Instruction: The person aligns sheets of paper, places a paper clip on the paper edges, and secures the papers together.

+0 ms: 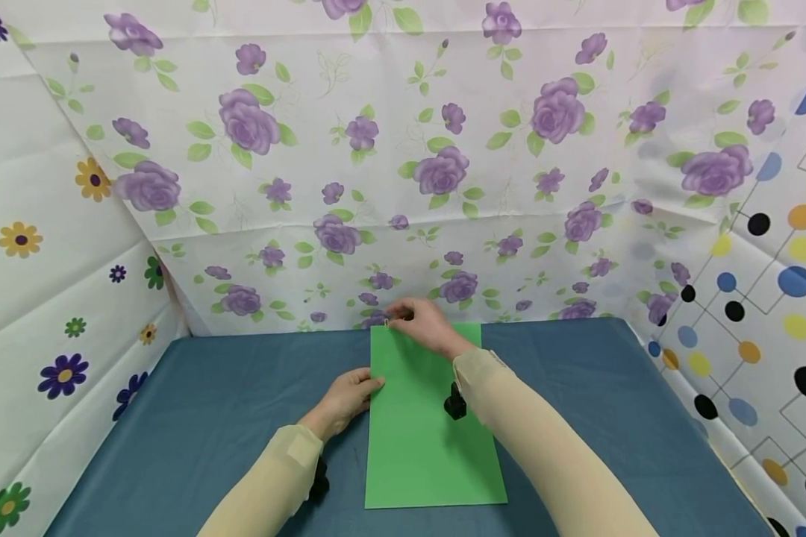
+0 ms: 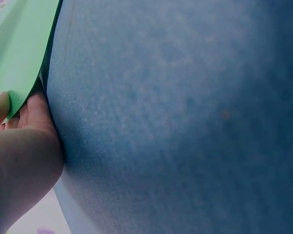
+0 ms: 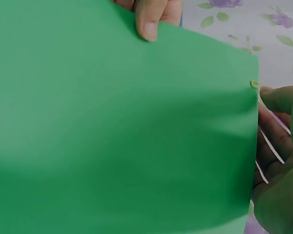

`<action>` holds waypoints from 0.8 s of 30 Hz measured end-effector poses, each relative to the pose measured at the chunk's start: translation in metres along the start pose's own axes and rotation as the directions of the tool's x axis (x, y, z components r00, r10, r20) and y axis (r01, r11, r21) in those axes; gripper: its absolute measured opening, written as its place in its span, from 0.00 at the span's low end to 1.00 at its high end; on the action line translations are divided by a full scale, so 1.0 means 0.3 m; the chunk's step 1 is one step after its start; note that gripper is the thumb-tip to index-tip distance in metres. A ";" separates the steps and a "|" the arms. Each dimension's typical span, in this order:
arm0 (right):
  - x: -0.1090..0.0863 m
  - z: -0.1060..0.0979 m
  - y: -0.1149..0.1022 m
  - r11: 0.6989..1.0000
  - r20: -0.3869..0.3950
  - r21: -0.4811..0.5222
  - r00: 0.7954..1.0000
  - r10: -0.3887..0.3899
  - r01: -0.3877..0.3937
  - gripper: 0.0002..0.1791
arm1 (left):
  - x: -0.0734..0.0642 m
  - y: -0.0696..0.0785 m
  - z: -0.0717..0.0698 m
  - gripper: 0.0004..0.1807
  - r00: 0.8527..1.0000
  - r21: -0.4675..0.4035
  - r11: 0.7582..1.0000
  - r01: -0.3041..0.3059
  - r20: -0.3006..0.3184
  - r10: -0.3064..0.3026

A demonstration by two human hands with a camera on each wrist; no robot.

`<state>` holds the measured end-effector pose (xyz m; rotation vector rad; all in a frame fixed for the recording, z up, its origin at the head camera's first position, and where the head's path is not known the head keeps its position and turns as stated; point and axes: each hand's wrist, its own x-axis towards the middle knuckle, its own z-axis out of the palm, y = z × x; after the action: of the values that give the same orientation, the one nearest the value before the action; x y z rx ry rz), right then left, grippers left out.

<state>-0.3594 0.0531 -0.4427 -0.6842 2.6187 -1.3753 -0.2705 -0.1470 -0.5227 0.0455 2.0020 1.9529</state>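
Observation:
A green sheet (image 1: 430, 432) lies lengthwise on the table, its far edge near the flowered backdrop. My left hand (image 1: 345, 395) pinches its left edge, thumb on top and fingers underneath, as the left wrist view also shows. There, the green sheet (image 2: 19, 44) bends up from the cloth. At the far left corner, my right hand (image 1: 419, 322) pinches a small yellow paper clip, with the thumb tip right at it. In the right wrist view the paper clip (image 3: 255, 84) sits over the sheet's edge, and the right hand's other fingers (image 3: 276, 134) reach behind the sheet.
Dark blue cloth (image 1: 255, 403) covers the table. A white backdrop with purple flowers (image 1: 336, 186) rises behind it, with patterned sheets at both sides. Black wrist cameras hang under the left sleeve (image 1: 269, 477) and the right sleeve (image 1: 530, 418).

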 end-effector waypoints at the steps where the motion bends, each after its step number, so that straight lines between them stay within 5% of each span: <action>1: -0.002 -0.003 0.005 1.000 0.009 0.000 1.000 -0.007 0.007 0.17 | 0.000 -0.001 0.000 0.20 1.000 -0.002 1.000 -0.002 -0.001 0.002; 15: -0.035 -0.036 0.048 0.983 0.103 -0.156 0.992 -0.077 0.092 0.30 | 0.002 -0.002 0.002 0.21 1.000 -0.011 1.000 -0.016 0.009 0.016; 24: -0.029 -0.030 0.048 0.961 0.148 -0.226 0.981 -0.127 0.158 0.30 | 0.002 0.000 0.001 0.20 1.000 -0.009 1.000 -0.018 0.012 0.018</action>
<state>-0.3591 0.0709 -0.4500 -0.9770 2.6967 -1.0151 -0.2710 -0.1464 -0.5230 0.0734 1.9923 1.9675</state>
